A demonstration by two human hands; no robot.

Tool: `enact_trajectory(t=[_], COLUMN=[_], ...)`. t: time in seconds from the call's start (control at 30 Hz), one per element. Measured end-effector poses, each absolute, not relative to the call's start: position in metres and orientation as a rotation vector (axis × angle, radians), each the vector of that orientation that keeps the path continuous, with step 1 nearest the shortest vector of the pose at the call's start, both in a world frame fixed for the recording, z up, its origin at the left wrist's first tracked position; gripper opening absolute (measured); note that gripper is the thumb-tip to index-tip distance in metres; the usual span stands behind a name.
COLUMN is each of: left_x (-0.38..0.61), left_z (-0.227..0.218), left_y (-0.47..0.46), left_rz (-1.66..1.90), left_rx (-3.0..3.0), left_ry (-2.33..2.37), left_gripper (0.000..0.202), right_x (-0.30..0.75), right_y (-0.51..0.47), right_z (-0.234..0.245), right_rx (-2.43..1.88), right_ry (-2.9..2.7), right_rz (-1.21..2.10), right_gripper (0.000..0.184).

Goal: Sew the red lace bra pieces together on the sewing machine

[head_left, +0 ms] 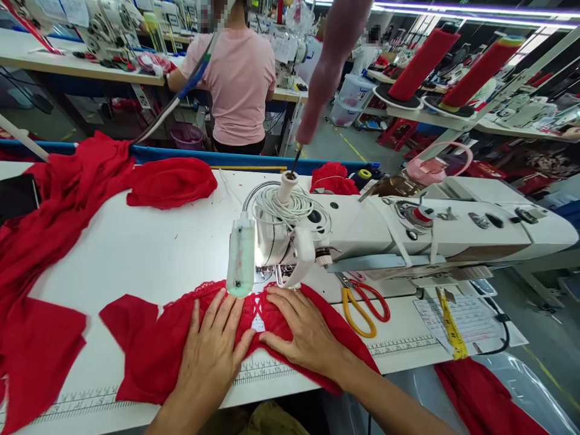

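Observation:
My left hand (212,344) lies flat with fingers spread on a red lace garment piece (149,344) at the front of the white sewing table (149,248). My right hand (303,332) also lies flat on the same red fabric, just right of the left. Both hands press the cloth in front of the needle area of the white sewing machine (408,226). A small lamp (240,257) hangs from the machine head just above my fingertips. Neither hand grips anything.
A heap of red fabric (67,193) covers the table's left side. Scissors with yellow and red handles (362,302) and a yellow tape measure (451,326) lie right of my hands. Red thread cones (423,63) stand at the back right. A person in a pink shirt (238,84) works beyond.

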State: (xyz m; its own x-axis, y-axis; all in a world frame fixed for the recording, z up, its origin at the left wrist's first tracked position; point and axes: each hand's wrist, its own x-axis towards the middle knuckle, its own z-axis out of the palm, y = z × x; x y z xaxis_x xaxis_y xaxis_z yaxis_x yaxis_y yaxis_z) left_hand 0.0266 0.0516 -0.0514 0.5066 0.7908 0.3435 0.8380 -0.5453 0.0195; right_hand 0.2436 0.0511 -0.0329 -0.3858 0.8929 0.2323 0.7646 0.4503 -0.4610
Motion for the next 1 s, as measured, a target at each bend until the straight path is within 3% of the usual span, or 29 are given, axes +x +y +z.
enact_trajectory(t=[0.83, 1.0], left_x=[0.0273, 0.0274], left_z=[-0.0509, -0.05], left_y=[0.0516, 0.0501], left_rz=[-0.503, -0.513], left_rx=[-2.611, -2.61], left_ry=[-1.458, -1.48], left_gripper=[0.05, 0.051], right_x=[0.2437, 0.2438], right_y=[0.0521, 0.0503], right_z=[-0.0308, -0.0294], right_rx=[-1.377, -1.337], right_ry=[-2.304, -2.355], right_rz=[0.37, 0.321], right_gripper=[0.061, 0.047])
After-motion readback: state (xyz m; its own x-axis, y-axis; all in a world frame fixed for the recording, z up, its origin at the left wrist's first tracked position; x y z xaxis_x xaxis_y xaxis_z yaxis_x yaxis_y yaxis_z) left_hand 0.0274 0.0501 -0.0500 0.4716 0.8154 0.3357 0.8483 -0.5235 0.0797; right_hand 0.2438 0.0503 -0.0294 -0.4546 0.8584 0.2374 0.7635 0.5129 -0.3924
